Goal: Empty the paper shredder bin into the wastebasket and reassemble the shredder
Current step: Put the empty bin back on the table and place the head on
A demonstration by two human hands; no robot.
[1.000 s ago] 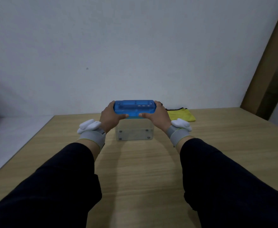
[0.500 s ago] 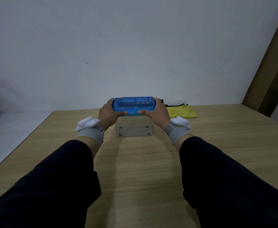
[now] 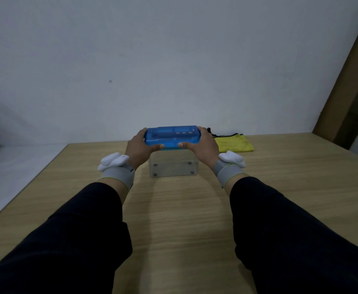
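The shredder's blue top unit (image 3: pixel 172 137) is gripped at both ends, my left hand (image 3: pixel 139 150) on its left end and my right hand (image 3: pixel 201 147) on its right end. It sits level on or just above the clear plastic bin (image 3: pixel 174 167), which stands on the wooden table (image 3: pixel 178 209); I cannot tell whether the two touch. The bin looks see-through and I see no paper in it. No wastebasket is in view.
A yellow cloth pouch (image 3: pixel 233 143) lies behind and to the right of the shredder, near the wall. The table's left edge runs beside a white surface (image 3: pixel 14 166). A brown panel (image 3: pixel 352 81) leans at the far right.
The view has tilted, so the shredder sits slightly lower in frame. Both hands keep the same grip on the blue top unit; it seems a touch higher over the bin.
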